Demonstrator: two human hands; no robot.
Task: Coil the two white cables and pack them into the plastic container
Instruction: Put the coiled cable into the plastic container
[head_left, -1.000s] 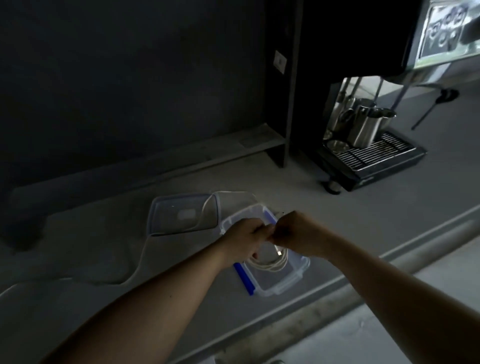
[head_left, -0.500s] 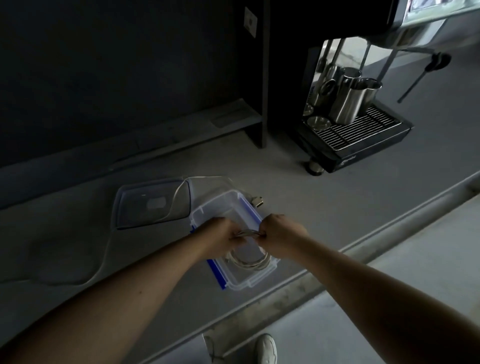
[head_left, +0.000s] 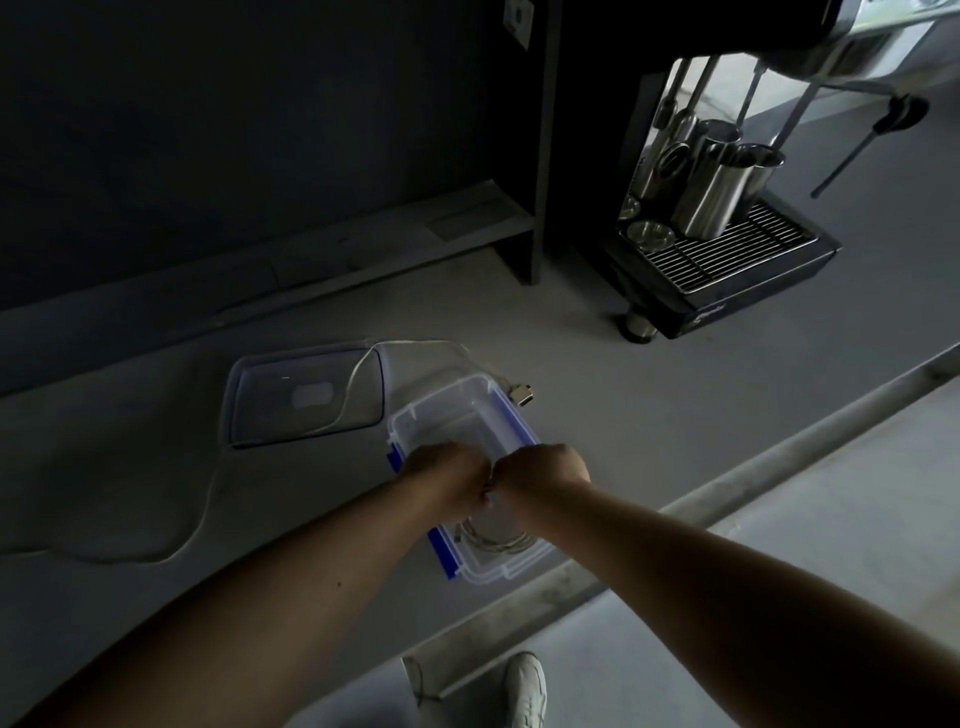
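We see the left hand and right hand knuckle to knuckle over the clear rectangular plastic container with blue clips, both curled shut on the coiled white cable lying inside it. The second white cable trails loose over the transparent lid, its plug beside the container. The black coffee machine's front lettering is too dim to read.

hands cover the middle of the container, fingers out of sight; coiled cable only partly visible under wrists; coffee machine cropped at top edge
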